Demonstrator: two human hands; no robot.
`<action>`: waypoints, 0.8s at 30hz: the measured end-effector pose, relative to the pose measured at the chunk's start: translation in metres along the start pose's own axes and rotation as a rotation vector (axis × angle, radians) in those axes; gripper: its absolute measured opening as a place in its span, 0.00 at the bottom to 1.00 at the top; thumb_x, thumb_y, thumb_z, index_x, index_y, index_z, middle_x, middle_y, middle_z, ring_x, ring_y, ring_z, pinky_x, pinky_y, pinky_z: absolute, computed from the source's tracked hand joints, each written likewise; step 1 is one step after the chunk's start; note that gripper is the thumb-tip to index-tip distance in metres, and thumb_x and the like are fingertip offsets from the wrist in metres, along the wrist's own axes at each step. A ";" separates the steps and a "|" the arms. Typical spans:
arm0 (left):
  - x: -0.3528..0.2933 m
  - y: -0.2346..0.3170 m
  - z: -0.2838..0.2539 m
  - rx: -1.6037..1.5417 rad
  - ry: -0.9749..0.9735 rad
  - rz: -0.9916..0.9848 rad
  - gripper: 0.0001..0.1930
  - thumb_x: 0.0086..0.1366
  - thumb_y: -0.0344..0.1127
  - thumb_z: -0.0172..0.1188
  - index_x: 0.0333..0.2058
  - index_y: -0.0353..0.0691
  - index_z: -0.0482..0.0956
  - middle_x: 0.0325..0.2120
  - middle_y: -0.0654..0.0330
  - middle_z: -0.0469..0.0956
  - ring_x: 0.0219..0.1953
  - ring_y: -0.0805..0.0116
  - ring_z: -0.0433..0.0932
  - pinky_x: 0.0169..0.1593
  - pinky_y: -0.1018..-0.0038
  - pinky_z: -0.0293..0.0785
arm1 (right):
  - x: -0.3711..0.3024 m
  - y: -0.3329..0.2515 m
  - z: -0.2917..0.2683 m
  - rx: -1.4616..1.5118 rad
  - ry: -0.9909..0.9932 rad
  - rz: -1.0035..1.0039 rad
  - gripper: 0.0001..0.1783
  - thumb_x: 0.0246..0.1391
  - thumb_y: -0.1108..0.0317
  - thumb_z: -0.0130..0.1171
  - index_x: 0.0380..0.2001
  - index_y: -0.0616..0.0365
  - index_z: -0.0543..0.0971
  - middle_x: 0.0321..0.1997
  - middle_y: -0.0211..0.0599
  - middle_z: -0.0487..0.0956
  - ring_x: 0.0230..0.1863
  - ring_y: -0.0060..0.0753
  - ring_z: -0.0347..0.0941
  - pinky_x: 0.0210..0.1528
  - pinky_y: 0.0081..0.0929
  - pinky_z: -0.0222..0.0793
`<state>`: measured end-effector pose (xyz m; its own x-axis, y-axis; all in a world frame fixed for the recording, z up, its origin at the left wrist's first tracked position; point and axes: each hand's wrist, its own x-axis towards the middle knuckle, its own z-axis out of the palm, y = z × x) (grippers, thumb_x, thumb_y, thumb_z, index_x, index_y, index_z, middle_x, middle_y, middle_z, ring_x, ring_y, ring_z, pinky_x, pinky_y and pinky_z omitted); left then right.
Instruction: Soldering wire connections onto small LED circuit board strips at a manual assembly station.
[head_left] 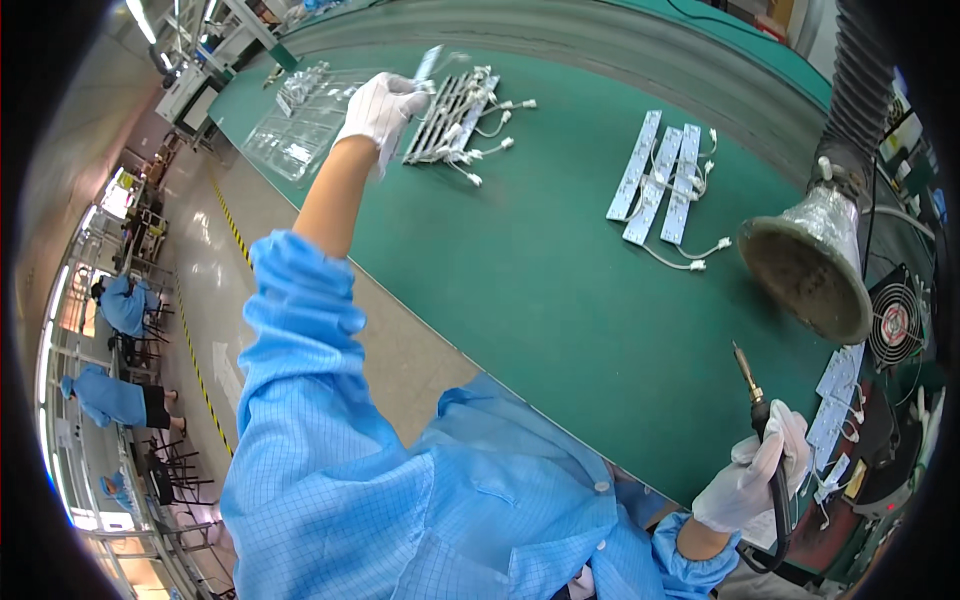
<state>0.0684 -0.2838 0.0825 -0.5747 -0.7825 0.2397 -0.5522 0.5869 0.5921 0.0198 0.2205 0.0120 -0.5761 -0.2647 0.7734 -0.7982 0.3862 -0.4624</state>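
My left hand (383, 108), in a white glove, reaches to the far left side of the green bench. Its fingers are closed on one end of a short white LED board (428, 64), which looks slightly blurred. Just right of that hand lies a stack of LED strips (450, 118) with white connector leads. Near the front right edge, my gloved right hand (760, 470) grips a soldering iron (762, 408) by its black handle, the metal tip pointing up and away from me. Three LED boards (655, 185) with leads lie side by side farther off.
A fume extraction hood (808, 275) on a ribbed hose hangs at the right. Behind it are a small fan (895, 318) and more LED boards (835, 405). Clear plastic trays (300, 135) sit at the far left. Other people (115, 395) in blue are across the aisle.
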 end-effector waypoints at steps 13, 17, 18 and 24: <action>0.017 -0.004 0.052 0.360 -0.449 0.066 0.41 0.47 0.68 0.60 0.45 0.32 0.77 0.44 0.40 0.76 0.48 0.49 0.76 0.51 0.67 0.71 | -0.003 0.006 0.000 0.147 -0.120 0.313 0.09 0.59 0.73 0.48 0.40 0.67 0.72 0.36 0.41 0.74 0.25 0.25 0.66 0.32 0.21 0.66; 0.011 0.007 0.069 0.604 -0.397 -0.007 0.45 0.50 0.58 0.61 0.52 0.20 0.62 0.50 0.34 0.68 0.52 0.44 0.71 0.54 0.63 0.69 | -0.002 -0.003 -0.003 0.170 -0.103 0.440 0.12 0.60 0.69 0.46 0.40 0.69 0.72 0.37 0.41 0.74 0.35 0.29 0.68 0.37 0.24 0.68; 0.012 -0.003 0.078 0.634 -0.334 -0.015 0.43 0.51 0.56 0.60 0.52 0.20 0.61 0.50 0.33 0.67 0.52 0.42 0.71 0.54 0.62 0.70 | 0.000 -0.008 0.001 0.175 -0.107 0.429 0.12 0.60 0.69 0.46 0.40 0.69 0.72 0.37 0.41 0.74 0.35 0.29 0.68 0.37 0.24 0.68; -0.007 -0.032 0.098 0.849 -0.010 0.168 0.31 0.57 0.40 0.56 0.51 0.23 0.57 0.46 0.33 0.67 0.47 0.43 0.72 0.48 0.62 0.73 | 0.004 0.002 0.002 -0.251 -0.013 -0.072 0.11 0.57 0.70 0.46 0.36 0.67 0.75 0.33 0.41 0.73 0.31 0.27 0.66 0.33 0.24 0.65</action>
<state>0.0312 -0.2764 -0.0132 -0.6924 -0.6717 0.2633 -0.7212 0.6546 -0.2266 0.0159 0.2188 0.0132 -0.5227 -0.3099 0.7942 -0.7695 0.5725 -0.2831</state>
